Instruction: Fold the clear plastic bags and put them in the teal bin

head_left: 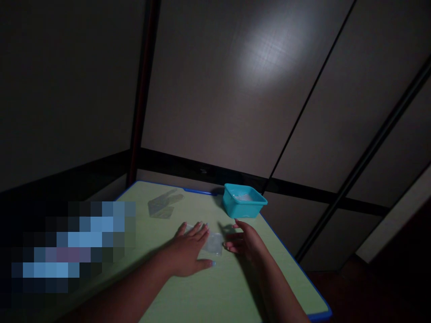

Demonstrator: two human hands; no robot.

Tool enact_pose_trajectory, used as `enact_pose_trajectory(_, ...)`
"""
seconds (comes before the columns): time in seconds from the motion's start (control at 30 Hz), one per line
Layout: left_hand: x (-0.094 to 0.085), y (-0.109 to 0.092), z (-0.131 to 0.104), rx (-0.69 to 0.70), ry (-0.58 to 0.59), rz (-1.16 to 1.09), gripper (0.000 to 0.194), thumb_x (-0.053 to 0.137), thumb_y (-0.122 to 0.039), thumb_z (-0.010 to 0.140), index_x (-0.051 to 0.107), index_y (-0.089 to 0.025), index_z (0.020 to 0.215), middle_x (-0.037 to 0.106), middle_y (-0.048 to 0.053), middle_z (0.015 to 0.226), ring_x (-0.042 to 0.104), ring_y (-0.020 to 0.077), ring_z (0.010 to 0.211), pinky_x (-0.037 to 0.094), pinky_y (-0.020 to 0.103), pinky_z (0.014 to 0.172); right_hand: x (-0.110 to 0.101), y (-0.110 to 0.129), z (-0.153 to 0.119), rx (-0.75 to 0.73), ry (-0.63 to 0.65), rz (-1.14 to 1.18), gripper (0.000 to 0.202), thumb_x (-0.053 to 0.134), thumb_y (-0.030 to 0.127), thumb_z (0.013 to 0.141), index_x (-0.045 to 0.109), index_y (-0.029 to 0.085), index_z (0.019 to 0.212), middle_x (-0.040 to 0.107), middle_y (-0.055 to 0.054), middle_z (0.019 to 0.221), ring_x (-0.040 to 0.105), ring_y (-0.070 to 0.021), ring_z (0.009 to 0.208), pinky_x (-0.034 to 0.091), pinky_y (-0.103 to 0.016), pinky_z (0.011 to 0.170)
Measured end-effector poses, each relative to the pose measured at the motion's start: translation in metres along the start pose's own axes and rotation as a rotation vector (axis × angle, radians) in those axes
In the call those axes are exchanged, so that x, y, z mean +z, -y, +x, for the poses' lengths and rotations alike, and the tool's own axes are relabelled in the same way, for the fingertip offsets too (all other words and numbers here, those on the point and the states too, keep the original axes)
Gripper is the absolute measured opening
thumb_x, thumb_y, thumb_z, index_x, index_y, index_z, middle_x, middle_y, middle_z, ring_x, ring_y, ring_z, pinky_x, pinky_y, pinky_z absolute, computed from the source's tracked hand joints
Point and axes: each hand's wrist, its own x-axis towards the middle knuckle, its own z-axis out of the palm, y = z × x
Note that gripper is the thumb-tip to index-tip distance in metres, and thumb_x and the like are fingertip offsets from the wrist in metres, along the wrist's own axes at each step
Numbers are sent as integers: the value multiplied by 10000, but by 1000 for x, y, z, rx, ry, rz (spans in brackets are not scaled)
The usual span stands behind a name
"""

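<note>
My left hand lies flat with its fingers spread on a thin, clear plastic sheet or bag on the tabletop. Part of that plastic piece is hidden under the palm and fingers. Just past its right end, my right hand hovers with loosely curled fingers apart, and nothing shows between them. Beyond the right hand stands a turquoise plastic basket with some whitish, see-through material inside.
The pale green table has a blue edge. Flat, clear plastic pieces lie at its far left. Dark panelled cabinet doors rise right behind the table. A blurred-out patch covers the left side.
</note>
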Motion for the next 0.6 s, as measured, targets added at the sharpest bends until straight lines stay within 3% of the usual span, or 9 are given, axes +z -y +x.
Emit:
enact_pose_trajectory(0.13, 2, -1, 1, -29, -27, 12, 816, 296, -689, 781, 163, -189, 1413, 123, 114, 1472, 62, 294, 1357, 13, 588, 1043, 3, -3, 0, -32, 50, -31, 347, 481, 473, 794, 419, 183, 975, 622, -64, 696, 646, -205, 533, 495, -291, 472)
enact_pose_trajectory(0.3, 4, -2, 1, -41, -51, 24, 838, 319, -703, 764, 191, -181, 1407, 141, 144, 1465, 81, 310, 1352, -16, 607, 1029, 5, -4, 0, 31, 180, -25, 359, 432, 463, 811, 420, 187, 1040, 627, -47, 694, 627, -159, 491, 492, -256, 461)
enact_pose_trajectory(0.47, 5, -2, 2, -41, -58, 9, 822, 298, -693, 779, 164, -187, 1412, 127, 136, 1468, 81, 315, 1352, -19, 626, 1016, 12, -6, -6, -80, 308, -137, 422, 508, 501, 768, 445, 223, 1079, 599, 15, 658, 612, -147, 439, 429, -196, 361)
enact_pose_trajectory(0.6, 5, -4, 2, -35, -60, 3, 825, 251, -685, 797, 124, -157, 1418, 122, 147, 1467, 79, 311, 1353, -8, 630, 1015, 18, -11, -8, -197, 345, -262, 460, 563, 559, 718, 542, 167, 958, 587, 24, 550, 570, -133, 367, 383, -177, 318)
